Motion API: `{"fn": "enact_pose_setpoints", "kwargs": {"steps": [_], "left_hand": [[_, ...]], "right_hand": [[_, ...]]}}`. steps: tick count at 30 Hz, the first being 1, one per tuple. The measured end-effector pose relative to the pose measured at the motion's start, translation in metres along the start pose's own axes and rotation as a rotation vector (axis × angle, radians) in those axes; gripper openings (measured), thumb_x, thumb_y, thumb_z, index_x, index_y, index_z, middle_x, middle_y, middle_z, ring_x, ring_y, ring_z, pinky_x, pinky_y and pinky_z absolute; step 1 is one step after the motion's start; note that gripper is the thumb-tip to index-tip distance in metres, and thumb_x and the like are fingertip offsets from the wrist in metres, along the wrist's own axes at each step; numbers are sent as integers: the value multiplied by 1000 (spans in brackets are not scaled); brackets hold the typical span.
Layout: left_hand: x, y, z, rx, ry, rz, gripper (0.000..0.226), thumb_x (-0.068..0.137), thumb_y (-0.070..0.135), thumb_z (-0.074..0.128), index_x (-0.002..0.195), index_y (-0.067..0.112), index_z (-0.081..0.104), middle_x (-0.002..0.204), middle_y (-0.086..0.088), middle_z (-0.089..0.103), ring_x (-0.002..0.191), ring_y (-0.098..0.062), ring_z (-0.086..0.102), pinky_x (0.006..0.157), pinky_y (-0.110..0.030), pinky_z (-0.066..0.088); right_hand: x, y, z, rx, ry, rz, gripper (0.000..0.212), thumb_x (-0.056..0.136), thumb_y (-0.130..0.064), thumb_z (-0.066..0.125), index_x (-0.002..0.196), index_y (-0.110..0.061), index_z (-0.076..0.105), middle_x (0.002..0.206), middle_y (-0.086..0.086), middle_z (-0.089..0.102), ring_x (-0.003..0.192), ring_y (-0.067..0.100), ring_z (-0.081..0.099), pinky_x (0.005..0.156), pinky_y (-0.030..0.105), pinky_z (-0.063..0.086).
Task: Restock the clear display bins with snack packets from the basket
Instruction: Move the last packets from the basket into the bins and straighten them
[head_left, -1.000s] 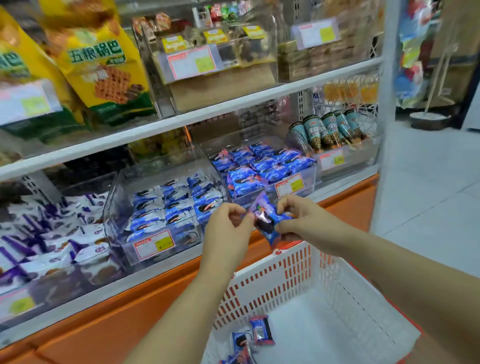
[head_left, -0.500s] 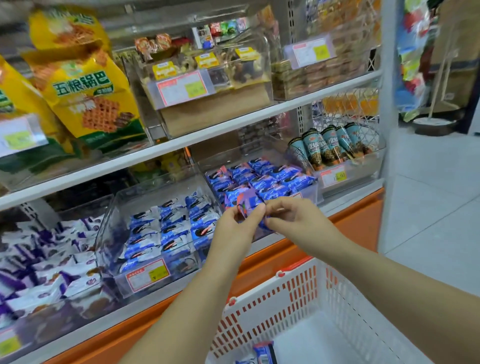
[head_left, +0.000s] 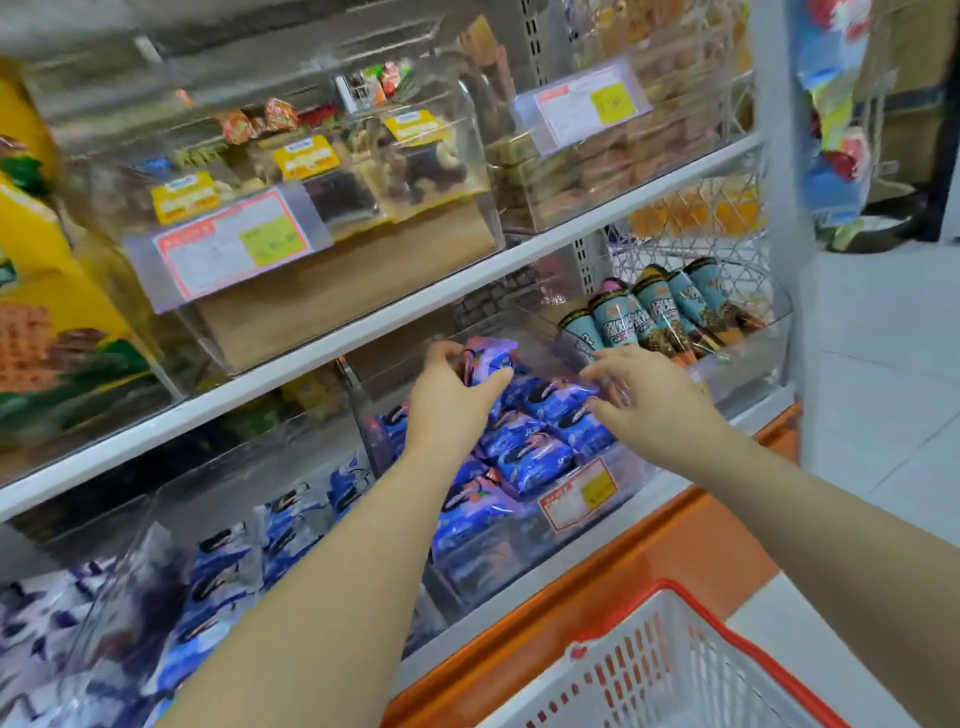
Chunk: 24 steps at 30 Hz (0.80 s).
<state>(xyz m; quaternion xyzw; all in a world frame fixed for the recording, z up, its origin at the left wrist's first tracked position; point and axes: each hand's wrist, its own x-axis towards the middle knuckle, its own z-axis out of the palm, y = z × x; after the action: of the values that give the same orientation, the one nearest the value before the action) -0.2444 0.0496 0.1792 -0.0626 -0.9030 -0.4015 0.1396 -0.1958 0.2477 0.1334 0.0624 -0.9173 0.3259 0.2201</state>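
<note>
A shop shelf (head_left: 363, 332) of white metal runs across the view, with an orange base below and pale floor tiles at 3 o'clock. Under it, near the centre, stands a clear bin (head_left: 519, 566) piled with blue packets (head_left: 524, 457), a price tag (head_left: 576, 493) on its front wall. At 2 o'clock from it lies a row of wrapped cones (head_left: 654, 306), and at 8 o'clock a second bin (head_left: 156, 545) holds white-and-blue packs. The basket (head_left: 727, 618), white with a red rim, sits at 5 o'clock, well apart from both hands; its contents are out of view. The left hand (head_left: 447, 400) reaches into the bin at its 11 o'clock corner, fingers curled and clamped on one purple-blue packet (head_left: 491, 358) held just above the pile. The right hand (head_left: 649, 400) hovers at the bin's 1 o'clock side, fingers spread over the top packets; whether they pinch one or only touch it I cannot tell, as that part is blurred. The step in hand looks like the placing itself: the packet is over the bin, not yet set down. The next move probably calls for lowering it flat onto the back rows, letting go, and then bringing a hand back down toward 5 o'clock for more from the basket. The pile is heaped, so a careless drop could send packets sliding forward.
</note>
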Motion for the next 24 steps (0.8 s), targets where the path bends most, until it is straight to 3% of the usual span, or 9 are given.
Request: {"fn": "enact_pose_setpoints", "kwargs": {"steps": [3, 5, 8, 13, 18, 24], "left_hand": [[32, -8, 20, 143, -39, 1, 51, 85, 38, 74, 123, 17, 47, 115, -3, 62, 93, -20, 56, 76, -31, 43], [50, -11, 34, 200, -59, -14, 48, 86, 34, 74, 123, 18, 49, 123, -3, 61, 98, -21, 56, 80, -33, 45], [76, -14, 54, 290, -76, -22, 47, 84, 34, 77, 122, 20, 53, 127, -3, 61, 113, -26, 57, 93, -38, 48], [96, -17, 83, 374, -155, -77, 40, 80, 34, 80, 111, 21, 57, 123, -3, 63, 112, -25, 58, 93, -38, 49], [96, -26, 98, 312, -217, -21, 44, 82, 37, 77, 118, 16, 63, 122, -4, 65, 112, -24, 60, 93, -34, 47], [104, -32, 94, 189, -235, -28, 25, 95, 33, 61, 115, 19, 70, 119, -5, 69, 112, -24, 61, 101, -38, 46]], "right_hand": [[0, 10, 6, -47, -73, 73, 38, 91, -18, 60, 129, -16, 62, 141, 0, 51, 125, 19, 49, 97, 34, 44], [1, 12, 9, -13, -91, 96, 40, 92, -19, 58, 132, -17, 59, 149, -6, 42, 126, 17, 50, 98, 34, 45], [3, 12, 15, 19, -76, 105, 38, 93, -20, 58, 131, -18, 60, 152, -9, 37, 121, 16, 55, 95, 38, 49], [4, 15, 19, 7, -49, 93, 35, 93, -23, 57, 128, -21, 62, 152, -9, 36, 124, 15, 52, 95, 38, 49], [3, 15, 21, 20, -17, 76, 34, 92, -20, 56, 125, -22, 64, 152, -9, 36, 125, 15, 52, 93, 38, 50], [1, 13, 21, 19, -6, 72, 34, 93, -20, 56, 126, -22, 64, 154, -11, 34, 127, 12, 50, 94, 35, 50]]}}
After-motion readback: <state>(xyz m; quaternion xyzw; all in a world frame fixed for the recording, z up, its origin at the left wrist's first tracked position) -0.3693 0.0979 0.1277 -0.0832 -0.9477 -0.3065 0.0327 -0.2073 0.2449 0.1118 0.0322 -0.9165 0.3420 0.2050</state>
